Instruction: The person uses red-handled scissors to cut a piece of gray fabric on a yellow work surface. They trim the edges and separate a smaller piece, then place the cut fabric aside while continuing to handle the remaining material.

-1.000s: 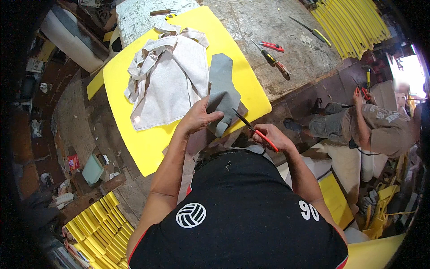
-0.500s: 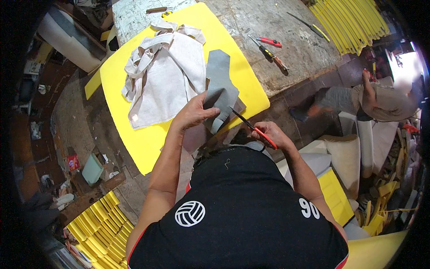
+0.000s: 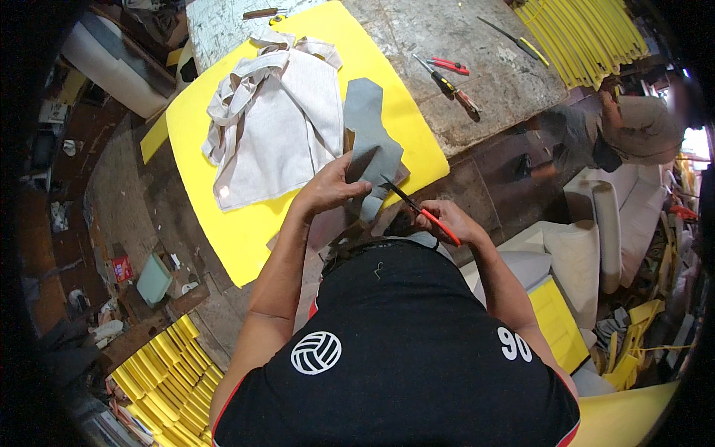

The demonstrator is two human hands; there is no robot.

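My left hand (image 3: 332,186) pinches the near part of a grey piece of fabric (image 3: 366,127), thumb on top. The piece has an irregular outline, and its far part rests on a yellow foam sheet (image 3: 413,127). In my right hand (image 3: 450,222) is a pair of scissors (image 3: 403,195) with red handles and dark blades. The blade tips reach the right edge of the grey fabric, close to my left thumb. Left of the fabric, a pale sewn cloth cover (image 3: 279,123) with bunched strips along its far side lies on the foam.
On the worn table (image 3: 484,67) lie a red utility knife (image 3: 450,65), a screwdriver-like tool (image 3: 468,104) and a long thin blade (image 3: 506,33). Yellow foam strips (image 3: 581,37) are stacked at the far right. A person (image 3: 640,130) works there, near pale upholstered seats (image 3: 573,246).
The near end of the grey fabric has shifted slightly right, along with my left hand. The scissors stay almost in place. The other person has bent and moved farther away at the right.
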